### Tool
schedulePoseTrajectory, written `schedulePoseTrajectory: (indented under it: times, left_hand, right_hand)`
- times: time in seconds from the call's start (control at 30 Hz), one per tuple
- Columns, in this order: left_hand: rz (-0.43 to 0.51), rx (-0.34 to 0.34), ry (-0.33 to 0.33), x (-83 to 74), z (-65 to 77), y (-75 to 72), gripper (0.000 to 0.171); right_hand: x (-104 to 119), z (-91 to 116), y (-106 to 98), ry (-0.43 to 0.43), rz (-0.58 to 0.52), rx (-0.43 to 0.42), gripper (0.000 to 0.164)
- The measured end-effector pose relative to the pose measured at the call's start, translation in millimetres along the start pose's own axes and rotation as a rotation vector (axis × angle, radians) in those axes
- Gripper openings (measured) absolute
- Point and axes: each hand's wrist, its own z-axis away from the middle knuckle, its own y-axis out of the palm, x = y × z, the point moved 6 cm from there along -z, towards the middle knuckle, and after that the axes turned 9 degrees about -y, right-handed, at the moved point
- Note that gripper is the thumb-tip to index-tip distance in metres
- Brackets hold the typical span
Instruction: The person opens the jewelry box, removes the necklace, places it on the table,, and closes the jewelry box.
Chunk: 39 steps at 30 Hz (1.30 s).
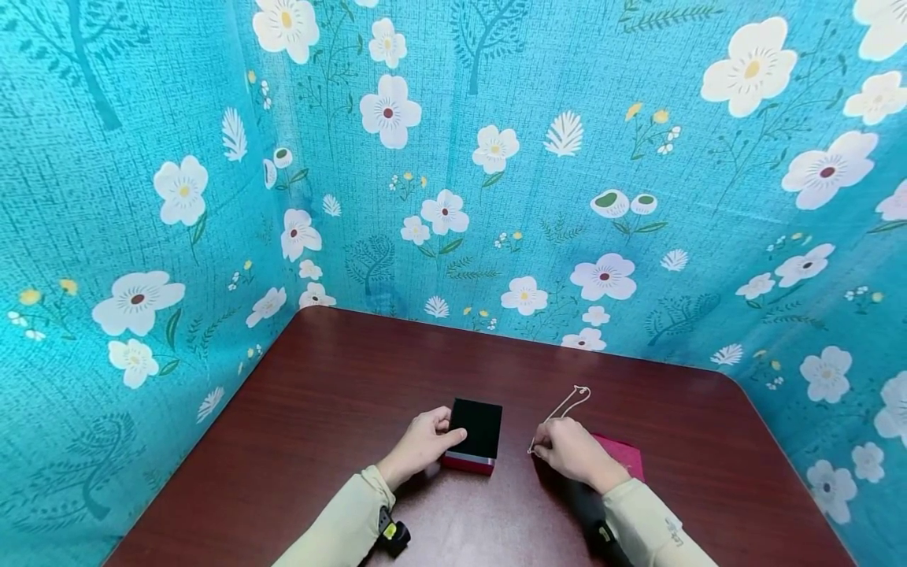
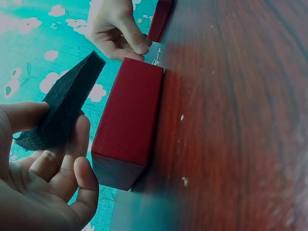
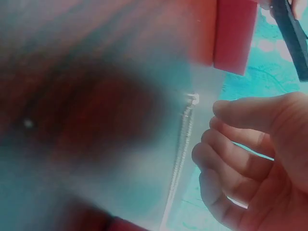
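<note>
My left hand (image 1: pixel 423 445) pinches a black foam pad (image 2: pixel 65 103) between thumb and fingers. The pad is tilted and apart from a small red box (image 2: pixel 127 115), above it in the head view. On the table lies a thin pale chain necklace (image 1: pixel 572 400), stretched away from me with a loop at its far end. Beside its near end is my right hand (image 1: pixel 572 450), fingers loosely bent. In the right wrist view a small gap separates the thumb tip from the chain (image 3: pixel 182 144); nothing shows between the fingers.
A flat red piece (image 1: pixel 625 455), perhaps the box's lid, lies partly hidden behind the right hand. The dark wooden table (image 1: pixel 354 370) has rounded far corners. Flowered blue cloth (image 1: pixel 453 157) hangs along its back and sides.
</note>
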Motion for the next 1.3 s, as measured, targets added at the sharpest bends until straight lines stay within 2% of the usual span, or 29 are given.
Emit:
schedulePoseTrajectory:
  times: [0.23,0.37,0.47,0.6,0.73,1.07,1.3]
  left_hand:
    - [-0.009,-0.004,-0.006,-1.0,1.0,1.2,0.033]
    - [-0.013,-0.01,-0.01,-1.7,0.7,1.6,0.032]
    - [-0.005,-0.01,-0.008,-2.2,0.5,1.9,0.032]
    - [0.004,-0.005,-0.007,-2.3,0.5,2.4,0.031]
    - [-0.007,-0.006,-0.008,-2.7,0.3,3.1,0.031]
    - [0.011,-0.001,-0.012,-2.7,-1.1,5.2,0.025]
    - [0.041,0.013,-0.024,-1.6,-2.6,7.1,0.019]
  right_hand:
    - [2,-4,-7,0.033,-0.036,-0.075,0.006]
    - [4,-10,-11,0.087,-0.114,-0.112,0.015]
    - [7,-14,-14,0.148,-0.205,-0.145,0.021]
    - [14,-20,-15,0.217,-0.399,-0.174,0.026]
    - [21,-26,-13,0.244,-0.528,-0.175,0.031]
    - [33,-34,-4,0.215,-0.538,-0.174,0.037]
    - [36,-34,3,0.218,-0.575,-0.131,0.044]
